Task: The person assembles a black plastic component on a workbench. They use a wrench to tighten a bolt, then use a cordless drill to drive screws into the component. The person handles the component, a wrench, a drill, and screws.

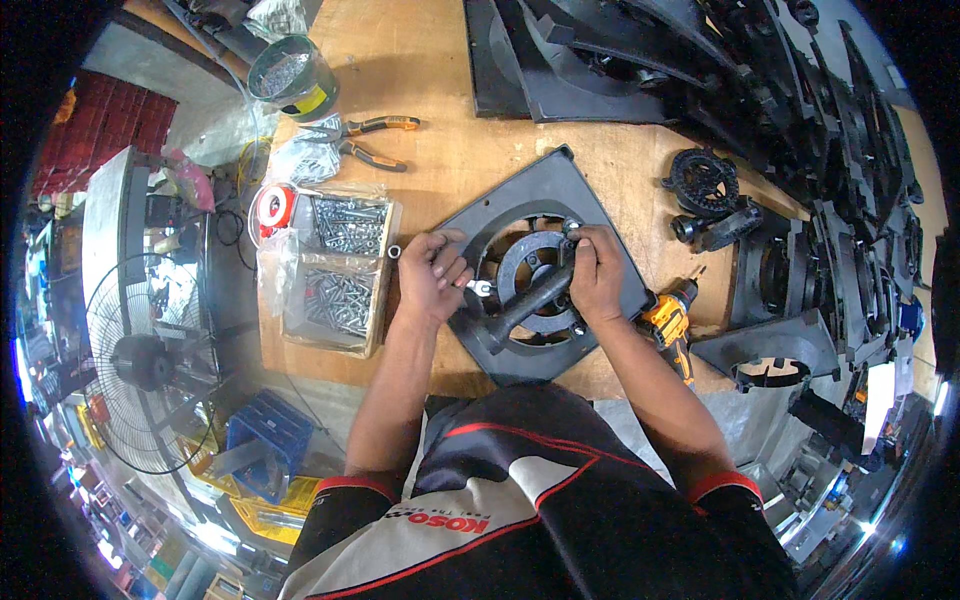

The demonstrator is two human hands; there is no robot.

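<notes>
Curling loosely, the left hand (432, 275) hangs over the left edge of a black square plate (580, 185), its fingers bent toward the palm; a silver wrench end (482, 287) shows just beside the fingertips, though I cannot tell whether the hand grips it. The right hand (598, 272) is closed around the upper end of a black tube (530, 303), which slants across the plate down to its lower left part. A small round piece (571, 228) shows at the right thumb and forefinger; whether they pinch it is unclear.

The plate lies turned cornerwise on the wooden tabletop (430, 180), close in front of the person, with a grey ring (527, 265) inside its large round opening. Left of it stands a two-compartment box (384, 300) filled with screws, a small nut (394, 252) at its right edge. Beyond the box lie orange-and-black pliers (375, 125), touching a clear bag of screws (312, 163), near a green bucket (325, 85). Just right of the plate rests a yellow-and-black drill (667, 318); farther right, black plates (840, 180) are piled together.
</notes>
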